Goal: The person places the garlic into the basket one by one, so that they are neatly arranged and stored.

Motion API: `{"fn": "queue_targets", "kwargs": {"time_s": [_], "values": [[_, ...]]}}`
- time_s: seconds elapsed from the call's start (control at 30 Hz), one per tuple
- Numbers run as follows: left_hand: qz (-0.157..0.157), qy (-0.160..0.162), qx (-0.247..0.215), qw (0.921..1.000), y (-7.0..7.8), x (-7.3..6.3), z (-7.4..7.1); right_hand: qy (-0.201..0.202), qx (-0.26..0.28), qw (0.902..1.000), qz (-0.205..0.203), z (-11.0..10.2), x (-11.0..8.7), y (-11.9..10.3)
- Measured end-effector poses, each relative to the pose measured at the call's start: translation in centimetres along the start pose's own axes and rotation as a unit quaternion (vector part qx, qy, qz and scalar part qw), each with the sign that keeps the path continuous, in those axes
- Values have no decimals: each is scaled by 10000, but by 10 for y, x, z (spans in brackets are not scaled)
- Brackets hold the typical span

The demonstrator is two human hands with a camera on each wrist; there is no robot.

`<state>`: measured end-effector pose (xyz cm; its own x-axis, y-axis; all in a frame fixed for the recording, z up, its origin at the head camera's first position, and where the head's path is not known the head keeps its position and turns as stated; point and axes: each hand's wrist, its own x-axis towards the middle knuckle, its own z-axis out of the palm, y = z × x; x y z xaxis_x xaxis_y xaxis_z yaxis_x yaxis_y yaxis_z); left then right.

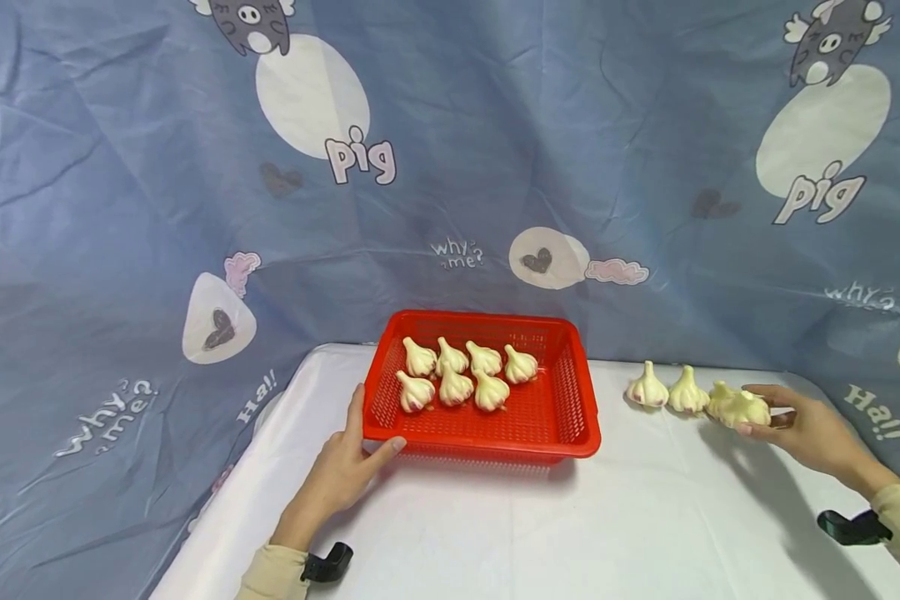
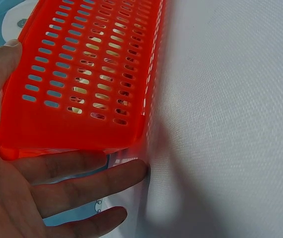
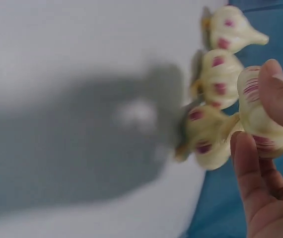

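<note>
My right hand [image 1: 813, 433] pinches a garlic bulb [image 1: 750, 410] between thumb and fingertips at the right of the table. In the right wrist view, the held bulb [image 3: 255, 116] shows purple streaks and overlaps a garlic bulb [image 3: 208, 136] behind it. Two more garlic bulbs [image 1: 687, 392] stand to the left of that one in a row. My left hand [image 1: 342, 462] touches the near left corner of a red plastic basket [image 1: 465, 431], its thumb at the front rim and its fingers straight along the side. Several garlic bulbs [image 1: 456, 387] sit in the basket in two rows.
A white cloth [image 1: 495, 533] covers the table. Behind and beside it hangs a blue-grey curtain [image 1: 450, 167] with pig prints. The basket's right part shows bare red mesh. White table surface lies between the basket and the bulb row.
</note>
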<state>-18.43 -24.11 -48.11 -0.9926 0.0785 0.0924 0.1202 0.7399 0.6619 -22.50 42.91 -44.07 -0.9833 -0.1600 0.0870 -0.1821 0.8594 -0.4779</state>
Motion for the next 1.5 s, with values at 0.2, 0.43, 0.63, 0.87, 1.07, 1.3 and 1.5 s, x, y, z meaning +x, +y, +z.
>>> {"fn": "queue_targets", "kwargs": {"time_s": [0.2, 0.43, 0.63, 0.87, 1.07, 1.3, 1.5], "values": [[15, 47, 18, 10000, 0, -1, 2, 38, 9, 9999, 93, -16, 11, -26], [59, 78, 28, 9999, 1, -1, 1, 210, 385, 9988, -229, -24, 30, -61], [29, 61, -1, 10000, 1, 0, -1, 25, 393, 9986, -351, -24, 50, -99], [3, 11, 6, 10000, 0, 0, -1, -80, 356, 9984, -433, -8, 73, -138], [1, 45, 24, 10000, 1, -1, 0, -254, 412, 9962, -720, 2, 93, -165], [-11, 56, 64, 10000, 1, -1, -1, -865, 458, 9896, -1058, 6, 121, -193], [32, 51, 28, 10000, 1, -1, -1, -1414, 596, 9810, -1189, 18, 142, -211]]}}
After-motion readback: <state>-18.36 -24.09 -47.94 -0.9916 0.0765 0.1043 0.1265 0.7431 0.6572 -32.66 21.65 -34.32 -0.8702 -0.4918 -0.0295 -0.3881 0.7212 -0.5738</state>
